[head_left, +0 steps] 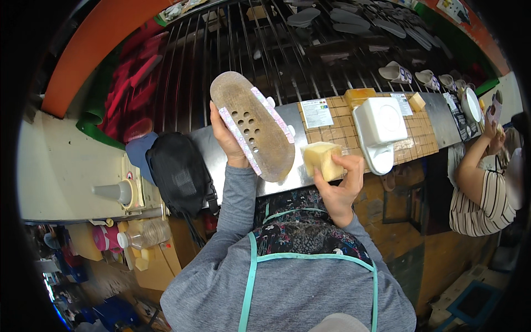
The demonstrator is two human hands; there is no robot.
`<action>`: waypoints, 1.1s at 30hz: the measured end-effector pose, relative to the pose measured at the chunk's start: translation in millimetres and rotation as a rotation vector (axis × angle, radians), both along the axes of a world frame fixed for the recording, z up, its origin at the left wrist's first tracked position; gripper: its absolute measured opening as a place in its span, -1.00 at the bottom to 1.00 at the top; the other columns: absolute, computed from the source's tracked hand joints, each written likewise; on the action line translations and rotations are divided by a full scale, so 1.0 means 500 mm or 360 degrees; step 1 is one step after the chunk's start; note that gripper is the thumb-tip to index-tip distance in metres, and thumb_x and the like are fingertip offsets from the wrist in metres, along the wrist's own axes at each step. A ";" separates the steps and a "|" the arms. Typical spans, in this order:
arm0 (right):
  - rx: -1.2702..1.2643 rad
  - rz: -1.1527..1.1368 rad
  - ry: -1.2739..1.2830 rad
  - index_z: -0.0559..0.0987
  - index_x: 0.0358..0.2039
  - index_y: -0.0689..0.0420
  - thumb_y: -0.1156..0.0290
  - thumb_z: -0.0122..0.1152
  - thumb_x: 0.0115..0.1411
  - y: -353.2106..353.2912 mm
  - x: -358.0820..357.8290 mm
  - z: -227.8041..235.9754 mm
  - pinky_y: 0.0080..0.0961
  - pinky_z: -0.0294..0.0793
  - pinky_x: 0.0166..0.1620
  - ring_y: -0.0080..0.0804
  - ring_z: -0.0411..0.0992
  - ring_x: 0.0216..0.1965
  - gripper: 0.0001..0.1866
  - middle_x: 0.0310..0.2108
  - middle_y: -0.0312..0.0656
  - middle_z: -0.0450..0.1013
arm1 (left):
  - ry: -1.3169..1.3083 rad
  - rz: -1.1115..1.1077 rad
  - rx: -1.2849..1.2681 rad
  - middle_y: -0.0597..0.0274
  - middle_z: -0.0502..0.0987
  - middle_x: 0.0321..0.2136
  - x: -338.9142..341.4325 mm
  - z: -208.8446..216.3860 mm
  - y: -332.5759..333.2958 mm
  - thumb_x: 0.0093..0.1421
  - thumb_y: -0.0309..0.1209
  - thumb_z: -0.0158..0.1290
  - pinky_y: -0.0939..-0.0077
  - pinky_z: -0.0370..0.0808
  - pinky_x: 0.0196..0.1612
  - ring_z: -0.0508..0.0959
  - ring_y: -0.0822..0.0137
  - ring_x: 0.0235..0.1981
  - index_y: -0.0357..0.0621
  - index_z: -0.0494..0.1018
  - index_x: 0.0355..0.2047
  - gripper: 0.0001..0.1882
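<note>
My left hand [225, 135] is closed on the edge of a brown shoe sole [268, 152], holding it up at a tilt above the metal bench. Pale pink patterned strips run along both long sides of this sole, and several round holes pierce its middle. In my right hand [342, 191] a cream-yellow sponge block [324, 159] is gripped between thumb and fingers, just right of the sole's lower end. A small gap shows between sponge and sole. Right of the sponge stands a white plastic container [381, 119] with a rounded lip.
A tile-patterned board [329, 134] carries the container, a yellow sponge and printed cards. Beyond the bench lie metal bars [191, 72] with grey soles [349, 19] and red pieces [145, 69]. A black bag [176, 172] stands left; a striped-sleeved co-worker [482, 205] works at right.
</note>
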State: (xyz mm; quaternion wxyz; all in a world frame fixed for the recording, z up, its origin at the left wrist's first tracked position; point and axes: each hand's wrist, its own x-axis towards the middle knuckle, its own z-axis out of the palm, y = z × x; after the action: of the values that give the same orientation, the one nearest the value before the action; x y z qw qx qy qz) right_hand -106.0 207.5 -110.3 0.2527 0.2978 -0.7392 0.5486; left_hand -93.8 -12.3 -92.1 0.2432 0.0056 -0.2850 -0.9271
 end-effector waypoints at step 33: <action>-0.0094 0.0321 0.0006 0.61 -0.20 0.04 0.50 0.41 -0.36 0.000 0.033 -0.035 -0.40 0.39 -0.23 -0.21 0.38 -0.26 -0.46 -0.27 -0.15 0.38 | -0.0213 0.0839 -0.0140 0.18 0.54 -0.26 -0.030 0.004 -0.010 0.33 0.02 -0.25 0.55 0.59 -0.28 0.59 0.37 -0.29 -0.19 0.41 -0.09 -0.48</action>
State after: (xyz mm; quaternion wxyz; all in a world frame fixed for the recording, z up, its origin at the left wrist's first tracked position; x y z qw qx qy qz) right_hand -89.6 207.5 -128.0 0.2063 0.3640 -0.6886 0.5923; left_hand -108.8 -17.4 -89.9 0.4568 0.1303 -0.3291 -0.8161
